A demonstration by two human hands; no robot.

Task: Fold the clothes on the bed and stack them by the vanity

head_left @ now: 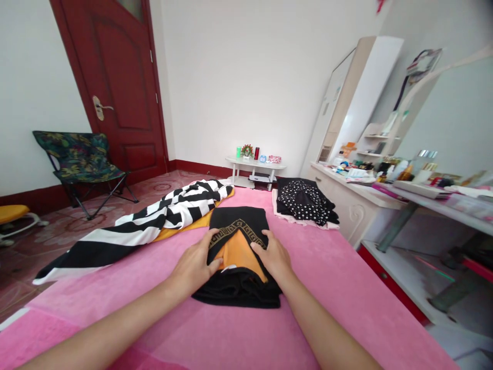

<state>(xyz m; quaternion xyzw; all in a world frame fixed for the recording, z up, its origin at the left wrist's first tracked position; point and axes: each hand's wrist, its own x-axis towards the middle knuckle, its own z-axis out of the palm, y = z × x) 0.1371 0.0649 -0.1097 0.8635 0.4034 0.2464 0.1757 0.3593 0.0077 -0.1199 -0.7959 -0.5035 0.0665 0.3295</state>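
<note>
A folded black garment (246,213) with gold patterned trim and an orange inner panel (241,252) lies in front of me on a pink-covered bed (319,288). My left hand (197,258) grips its left side, with the thumb by the orange panel. At the opposite side, my right hand (275,257) is on the edge, its thumb over the gold trim. The fingers' undersides are hidden. A black roll of cloth (239,290) forms the near end. Beyond my left hand, a black-and-white striped garment (142,226) is spread loosely over yellow cloth (204,218).
Folded clothes with a black-and-white dotted piece (304,203) on top are stacked at the bed's far right. A dresser (346,198) crowded with bottles borders the right side. A camouflage folding chair (84,156) and a red door (123,77) are at left; a small white table (252,163) stands beyond.
</note>
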